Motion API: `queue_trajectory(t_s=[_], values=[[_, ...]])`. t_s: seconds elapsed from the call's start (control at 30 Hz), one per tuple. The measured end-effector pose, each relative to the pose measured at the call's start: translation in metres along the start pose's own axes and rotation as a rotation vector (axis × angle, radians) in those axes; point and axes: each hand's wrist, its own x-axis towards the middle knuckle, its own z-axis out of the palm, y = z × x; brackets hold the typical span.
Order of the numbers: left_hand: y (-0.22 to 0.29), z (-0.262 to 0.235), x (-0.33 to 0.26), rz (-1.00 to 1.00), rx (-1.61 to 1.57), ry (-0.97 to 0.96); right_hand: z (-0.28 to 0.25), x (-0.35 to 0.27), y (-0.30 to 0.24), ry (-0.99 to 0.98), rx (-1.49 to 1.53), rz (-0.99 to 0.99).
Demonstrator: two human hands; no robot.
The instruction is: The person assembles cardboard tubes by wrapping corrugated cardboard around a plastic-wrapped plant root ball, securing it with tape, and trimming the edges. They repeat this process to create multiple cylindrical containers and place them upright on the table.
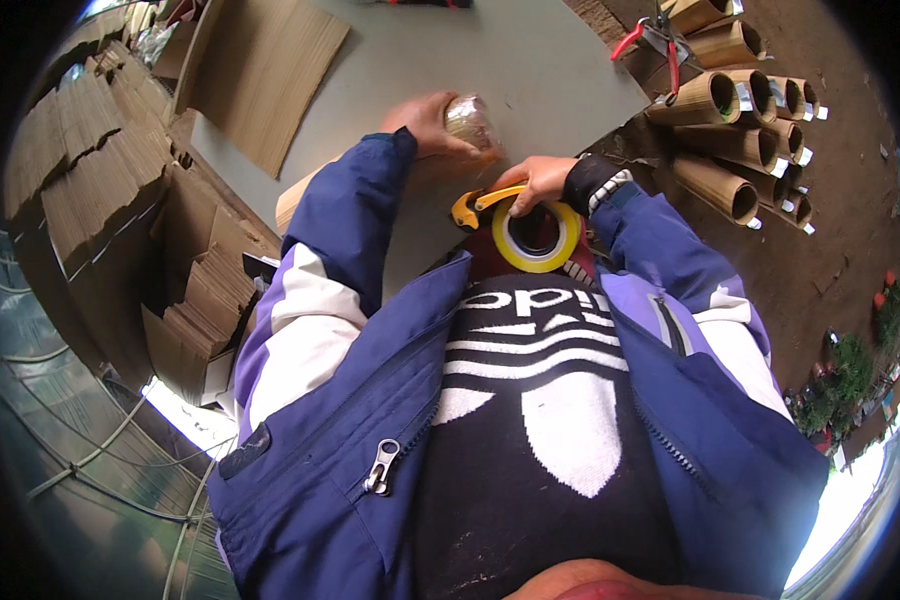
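Yellow plastic tape dispenser (pixel 478 203) in the right hand (pixel 538 181), gripped by its handle with the fingers closed and the thumb laid along it, has its head pointing left toward the other hand; that hold probably gives good control of the direction of the tool. Its yellow-and-white ring-shaped tape roll (pixel 571 240) hangs close to the person's torso, likely so that the weight sits below the wrist. The left hand (pixel 431 124) is curled around a shiny, film-covered rounded object (pixel 469 120), just above the grey flat surface (pixel 400 55); seemingly, the wrapped fingers steady it from the left and free its right side. Motion blurs it, so I cannot tell whether it touches the surface. A tan ridged cardboard sheet (pixel 268 85) lies flat at the left, apart from both hands, perhaps to be out of their way. Beyond the right edge, brown rolled cardboard tubes (pixel 712 99) are stacked with their open ends showing, a compact arrangement that presumably saves room, and red-handled pliers (pixel 673 68) rest beside them, within likely reach of the right arm
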Motion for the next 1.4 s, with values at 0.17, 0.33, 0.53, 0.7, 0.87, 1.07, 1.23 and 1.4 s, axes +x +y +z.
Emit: queue_trajectory(t_s=[0.17, 0.33, 0.53, 0.7, 0.87, 1.07, 1.23, 1.4], values=[[-0.023, 0.019, 0.004, -0.036, -0.137, 0.079, 0.067, 0.05, -0.052, -0.055, -0.343, -0.036], [-0.022, -0.006, 0.001, -0.204, -0.256, 0.231, 0.079, 0.06, -0.049, 0.0, -0.217, -0.09], [-0.007, 0.021, -0.022, 0.056, 0.272, 0.563, 0.041, -0.024, 0.018, 0.155, -0.091, 0.028], [-0.079, 0.057, -0.058, -0.022, 0.397, 0.718, 0.066, -0.069, 0.042, 0.321, 0.311, 0.073], [-0.186, 0.108, -0.156, -0.388, 0.246, 0.647, 0.051, -0.097, 0.041, 0.573, 0.222, -0.021], [-0.285, 0.126, -0.238, -1.09, -0.439, 0.802, 0.028, -0.106, 0.018, 0.834, 0.05, 0.008], [-0.206, -0.021, -0.213, -0.444, -0.747, 1.501, 0.009, -0.1, 0.01, 0.843, 0.082, -0.171], [-0.025, -0.126, -0.209, 0.402, 0.031, 1.455, -0.02, -0.104, 0.016, 0.856, 0.109, -0.301]])
